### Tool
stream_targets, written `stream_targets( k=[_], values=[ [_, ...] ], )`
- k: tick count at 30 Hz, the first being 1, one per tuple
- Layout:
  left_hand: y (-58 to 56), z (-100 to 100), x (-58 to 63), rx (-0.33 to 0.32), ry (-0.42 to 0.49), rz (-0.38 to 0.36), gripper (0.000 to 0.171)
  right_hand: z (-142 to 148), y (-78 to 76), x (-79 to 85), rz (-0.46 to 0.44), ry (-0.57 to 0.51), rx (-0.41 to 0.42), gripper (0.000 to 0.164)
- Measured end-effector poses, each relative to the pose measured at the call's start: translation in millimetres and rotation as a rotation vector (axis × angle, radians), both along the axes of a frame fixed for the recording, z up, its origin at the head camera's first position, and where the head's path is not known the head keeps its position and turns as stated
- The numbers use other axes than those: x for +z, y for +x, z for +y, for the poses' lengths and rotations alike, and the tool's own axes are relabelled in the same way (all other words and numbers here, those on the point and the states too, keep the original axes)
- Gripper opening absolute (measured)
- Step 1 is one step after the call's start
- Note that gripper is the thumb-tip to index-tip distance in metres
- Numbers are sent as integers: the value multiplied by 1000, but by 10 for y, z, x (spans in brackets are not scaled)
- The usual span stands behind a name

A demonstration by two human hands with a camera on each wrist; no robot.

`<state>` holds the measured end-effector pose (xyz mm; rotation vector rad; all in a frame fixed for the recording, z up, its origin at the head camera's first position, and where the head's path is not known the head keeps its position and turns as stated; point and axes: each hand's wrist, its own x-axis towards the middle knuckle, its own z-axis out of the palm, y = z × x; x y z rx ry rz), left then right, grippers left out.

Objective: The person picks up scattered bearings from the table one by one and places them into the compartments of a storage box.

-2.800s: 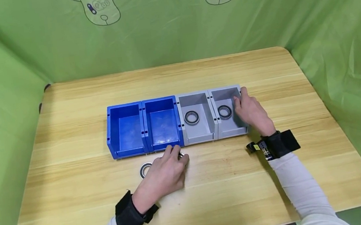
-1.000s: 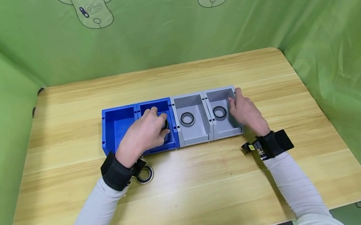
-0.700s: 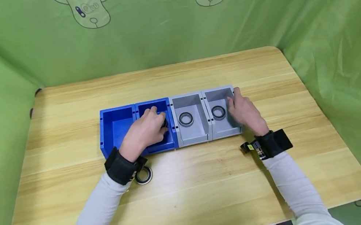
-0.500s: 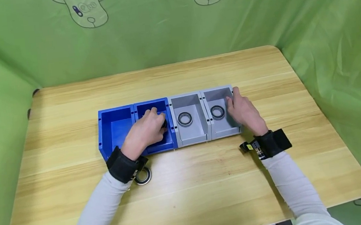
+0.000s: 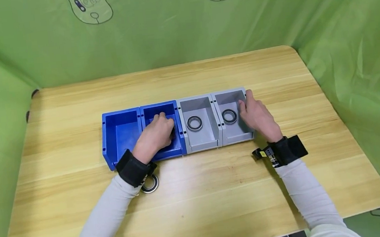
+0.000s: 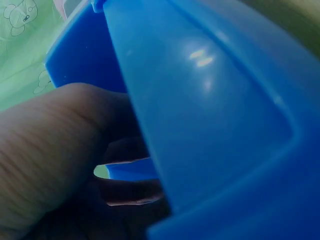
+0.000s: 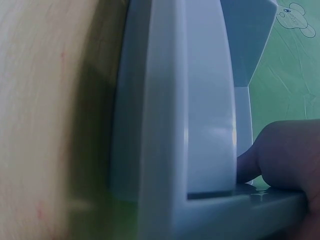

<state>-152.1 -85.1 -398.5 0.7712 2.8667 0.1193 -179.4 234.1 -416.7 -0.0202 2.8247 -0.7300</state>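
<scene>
My left hand reaches down into the second blue bin from the left, fingers curled round a ball bearing that the hand mostly hides. In the left wrist view the fingers pass behind the bin's blue front wall. My right hand grips the right side wall of the rightmost grey bin, thumb inside. The right wrist view shows that grey wall close up, with part of the hand at its edge. A bearing lies flat in this bin.
Another bearing lies in the left grey bin. One more bearing sits on the wooden table, partly under the left wrist strap. The leftmost blue bin adjoins the row. Green cloth surrounds the table.
My left hand has moved from the table in front of the bins into the second blue bin with a bearing, and now sits lower in it. The right hand keeps its grip on the grey bin.
</scene>
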Motion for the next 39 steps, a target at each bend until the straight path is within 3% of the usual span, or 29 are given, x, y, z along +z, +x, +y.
stream_targets(
  k=[10,15,19,25,29,35,39],
  values=[
    [20,27,61,70,-17,-79,27,-1,15,-10,42,-3,10,41],
    [52,-10,119,70,-39,-72,43,-7,15,-19,26,-2,13,42],
    [124,-100,241,47,27,-23,47,-3,15,-14,4,-3,11,42],
    [333,-271,522,-20,83,151,36,15,11,16,-15,-6,-2,45],
    [510,-388,645,-28,75,215,30,30,10,12,-13,-5,1,45],
    [822,-528,635,-58,97,287,24,34,16,21,-29,-3,5,47],
    [1064,-546,537,-35,117,229,23,27,6,16,-24,2,5,47]
  ],
)
